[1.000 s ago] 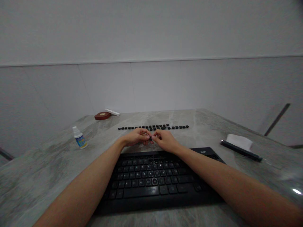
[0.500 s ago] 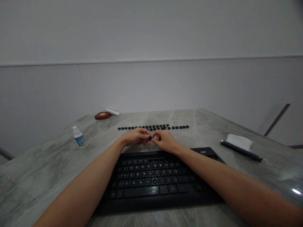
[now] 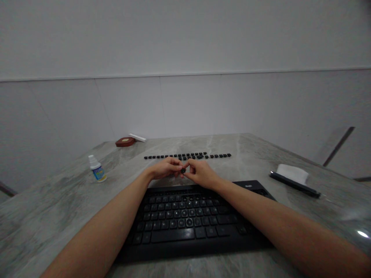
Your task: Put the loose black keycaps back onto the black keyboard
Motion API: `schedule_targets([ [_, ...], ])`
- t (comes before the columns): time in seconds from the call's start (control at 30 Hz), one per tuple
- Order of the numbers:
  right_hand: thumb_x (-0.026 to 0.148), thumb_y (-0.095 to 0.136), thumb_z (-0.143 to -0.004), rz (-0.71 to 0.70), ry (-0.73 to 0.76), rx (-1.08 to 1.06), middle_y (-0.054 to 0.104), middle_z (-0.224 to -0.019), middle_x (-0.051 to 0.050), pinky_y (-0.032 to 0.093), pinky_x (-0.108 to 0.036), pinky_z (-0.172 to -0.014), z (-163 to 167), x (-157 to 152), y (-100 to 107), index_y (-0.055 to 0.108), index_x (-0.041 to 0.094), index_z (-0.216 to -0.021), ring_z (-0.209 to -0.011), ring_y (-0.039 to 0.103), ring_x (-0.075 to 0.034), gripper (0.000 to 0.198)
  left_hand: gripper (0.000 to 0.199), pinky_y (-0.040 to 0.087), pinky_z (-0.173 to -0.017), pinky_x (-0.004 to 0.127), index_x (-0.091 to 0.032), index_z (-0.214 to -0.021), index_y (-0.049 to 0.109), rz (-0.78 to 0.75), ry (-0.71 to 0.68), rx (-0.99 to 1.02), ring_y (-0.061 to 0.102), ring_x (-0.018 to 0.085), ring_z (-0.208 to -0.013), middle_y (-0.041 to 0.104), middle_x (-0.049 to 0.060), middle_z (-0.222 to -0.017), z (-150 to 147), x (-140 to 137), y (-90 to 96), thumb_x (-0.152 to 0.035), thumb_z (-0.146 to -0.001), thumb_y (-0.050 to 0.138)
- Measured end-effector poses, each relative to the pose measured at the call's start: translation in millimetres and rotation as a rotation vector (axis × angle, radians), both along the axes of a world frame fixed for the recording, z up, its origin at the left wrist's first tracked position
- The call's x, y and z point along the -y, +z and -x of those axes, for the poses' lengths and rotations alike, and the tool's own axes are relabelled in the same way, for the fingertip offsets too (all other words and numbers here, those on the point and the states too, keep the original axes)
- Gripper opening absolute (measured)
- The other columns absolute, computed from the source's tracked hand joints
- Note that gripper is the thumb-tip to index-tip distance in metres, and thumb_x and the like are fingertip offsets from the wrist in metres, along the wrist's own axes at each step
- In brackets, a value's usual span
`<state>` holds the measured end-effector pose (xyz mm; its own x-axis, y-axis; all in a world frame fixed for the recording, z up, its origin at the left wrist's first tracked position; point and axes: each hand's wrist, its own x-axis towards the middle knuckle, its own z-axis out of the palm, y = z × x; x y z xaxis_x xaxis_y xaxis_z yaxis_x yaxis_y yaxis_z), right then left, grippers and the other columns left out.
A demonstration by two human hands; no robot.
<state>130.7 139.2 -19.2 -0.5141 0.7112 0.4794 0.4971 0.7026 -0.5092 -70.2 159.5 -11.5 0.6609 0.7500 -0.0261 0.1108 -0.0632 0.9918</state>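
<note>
Above the far edge of a black keyboard (image 3: 171, 234), my two hands meet at a small black keycap (image 3: 183, 170). My left hand (image 3: 166, 168) pinches it between thumb and fingers. From the other side, the thumb and index finger of my right hand (image 3: 201, 173) close on the same keycap, its other fingers curled in. Behind the hands, several loose black keycaps (image 3: 199, 156) lie in rows on the table, some partly hidden by the fingers. The forearms cover parts of the keyboard's left and right sides.
On the left stands a white spray bottle (image 3: 97, 170) with a blue label. A reddish-brown case (image 3: 125, 142) and a white flat strip (image 3: 137, 137) lie near the wall. To the right, a dark stick-like tool (image 3: 295, 185) rests beside a white cloth or tissue (image 3: 292, 173) on the marbled table (image 3: 58, 208).
My right thumb and index finger have shifted slightly around the keycap, spreading a little wider. The keycap looks turned and slightly lower; the keyboard stays put.
</note>
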Motion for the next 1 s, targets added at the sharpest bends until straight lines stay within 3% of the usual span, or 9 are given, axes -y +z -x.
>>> schedule_targets([
  [0.47,0.019,0.066,-0.079,0.008,-0.016,0.008,0.053,-0.056,0.005,0.030,-0.021,-0.053,-0.2,3.2,1.7,0.065,0.016,-0.092,-0.051,0.046,-0.009,0.014,0.027,0.033,-0.056,0.025,-0.011,-0.079,0.061,-0.017,0.009,-0.026,0.051,0.011,-0.058,0.064,0.006,-0.069,-0.7,0.2,-0.9,-0.038,-0.078,0.067],
  [0.63,0.023,0.067,-0.075,0.034,-0.070,-0.014,0.055,-0.058,0.004,0.033,-0.023,-0.054,1.1,9.4,8.0,0.065,0.015,-0.086,-0.052,0.048,-0.010,0.013,0.027,0.030,-0.053,0.023,-0.013,-0.079,0.060,-0.041,0.032,-0.053,0.048,0.009,-0.055,0.056,0.000,-0.061,-2.6,-0.2,-0.4,-0.039,-0.079,0.064],
  [0.7,0.018,0.067,-0.071,0.102,-0.018,-0.042,0.055,-0.058,0.003,0.035,-0.022,-0.054,0.4,12.3,11.8,0.064,0.015,-0.082,-0.053,0.049,-0.010,0.012,0.025,0.030,-0.051,0.022,-0.013,-0.081,0.061,-0.048,0.027,-0.088,0.048,0.009,-0.054,0.055,-0.001,-0.061,-1.5,-0.1,0.9,-0.038,-0.078,0.065],
  [0.87,0.017,0.070,-0.065,0.496,0.312,0.004,0.052,-0.056,0.005,0.036,-0.021,-0.048,-3.4,19.3,17.5,0.061,0.015,-0.074,-0.051,0.047,-0.008,0.012,0.023,0.029,-0.042,0.019,-0.015,-0.086,0.068,-0.024,-0.074,-0.274,0.045,0.008,-0.046,0.058,-0.002,-0.061,3.6,1.9,7.9,-0.035,-0.075,0.069],
  [1.0,0.018,0.073,-0.063,0.547,0.382,0.107,0.051,-0.054,0.006,0.033,-0.021,-0.047,-4.9,23.1,17.2,0.062,0.015,-0.071,-0.048,0.044,-0.007,0.014,0.017,0.028,-0.040,0.019,-0.018,-0.084,0.072,-0.012,-0.183,-0.401,0.045,0.009,-0.045,0.058,-0.002,-0.056,1.4,6.2,18.2,-0.030,-0.072,0.071],
])
